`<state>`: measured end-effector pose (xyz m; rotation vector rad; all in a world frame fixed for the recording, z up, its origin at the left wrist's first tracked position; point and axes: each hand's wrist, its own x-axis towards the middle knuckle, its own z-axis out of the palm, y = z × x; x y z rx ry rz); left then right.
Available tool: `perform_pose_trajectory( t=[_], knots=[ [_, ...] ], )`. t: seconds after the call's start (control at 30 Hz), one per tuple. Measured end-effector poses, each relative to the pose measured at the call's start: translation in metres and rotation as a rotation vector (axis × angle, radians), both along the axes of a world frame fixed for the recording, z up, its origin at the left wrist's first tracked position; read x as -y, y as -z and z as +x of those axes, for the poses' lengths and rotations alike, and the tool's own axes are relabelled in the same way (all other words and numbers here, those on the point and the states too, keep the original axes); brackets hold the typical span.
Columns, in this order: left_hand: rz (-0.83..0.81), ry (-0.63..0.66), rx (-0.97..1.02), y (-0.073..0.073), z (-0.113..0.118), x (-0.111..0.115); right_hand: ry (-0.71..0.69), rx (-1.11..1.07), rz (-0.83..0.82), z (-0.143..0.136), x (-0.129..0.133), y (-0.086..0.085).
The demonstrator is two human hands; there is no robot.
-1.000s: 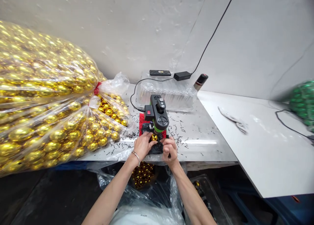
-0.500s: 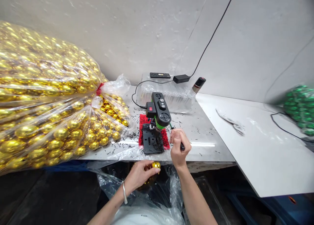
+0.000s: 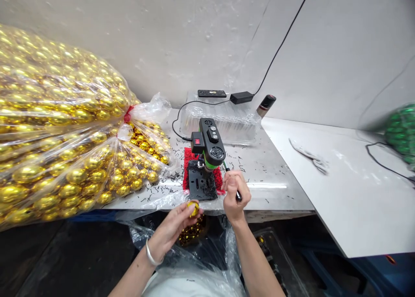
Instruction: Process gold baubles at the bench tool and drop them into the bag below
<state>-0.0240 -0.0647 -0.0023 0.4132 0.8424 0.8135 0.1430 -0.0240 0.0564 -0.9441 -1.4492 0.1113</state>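
My left hand (image 3: 182, 215) pinches a shiny gold ball (image 3: 193, 209) just in front of the table's near edge. My right hand (image 3: 236, 192) is wrapped round the black grip of the lever (image 3: 239, 196) on a small black and green bench drill press (image 3: 212, 143). The press has a black slotted base plate (image 3: 197, 185) strewn with dark shavings, on a red mat (image 3: 187, 180). Below my left hand, more gold balls (image 3: 192, 234) lie in clear plastic over my lap.
A big clear bag of gold balls (image 3: 65, 167), tied in red, fills the left side. Behind the press stand a clear plastic box (image 3: 223, 128), a power adapter (image 3: 241, 97) and a dark-capped can (image 3: 266, 104). Pale gloves (image 3: 309, 156) and a green bag (image 3: 402, 132) lie right.
My left hand, with the gold ball, has moved up and left toward the base plate. My right hand stays on the lever grip. The view has shifted slightly.
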Motion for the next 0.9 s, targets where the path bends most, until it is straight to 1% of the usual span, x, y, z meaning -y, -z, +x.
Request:
perform_pose_trajectory(
  t=[0.07,0.13,0.23,0.3,0.4,0.53,0.67,0.73,0.8,0.9],
  knots=[
    [0.06,-0.07,-0.05,-0.012,0.002,-0.022,0.0,0.007,0.001,0.0,0.0,0.0],
    [0.048,-0.145,-0.034,-0.015,0.006,-0.043,-0.005,0.021,-0.003,0.001,0.0,0.0],
    [0.054,-0.229,0.007,-0.013,0.012,-0.065,-0.02,0.042,0.0,0.002,0.0,-0.002],
    [0.11,-0.251,-0.048,-0.008,0.018,-0.072,-0.031,0.051,0.007,0.003,0.0,-0.002],
    [0.246,-0.263,-0.261,0.002,0.026,-0.078,-0.034,0.06,0.013,0.003,0.001,-0.003],
    [0.525,-0.261,-0.522,0.015,0.036,-0.081,-0.028,0.074,0.001,0.004,0.002,-0.003],
    [0.774,-0.172,-0.846,0.021,0.039,-0.08,-0.04,0.083,-0.002,0.004,0.003,-0.003],
    [0.859,-0.162,-0.974,0.022,0.04,-0.08,-0.048,0.084,-0.007,0.005,0.004,-0.002],
    [0.909,-0.182,-1.03,0.025,0.04,-0.08,-0.05,0.088,-0.02,0.005,0.004,-0.002],
    [0.921,-0.221,-1.028,0.03,0.041,-0.081,-0.043,0.09,-0.037,0.006,0.005,-0.001]
  ],
)
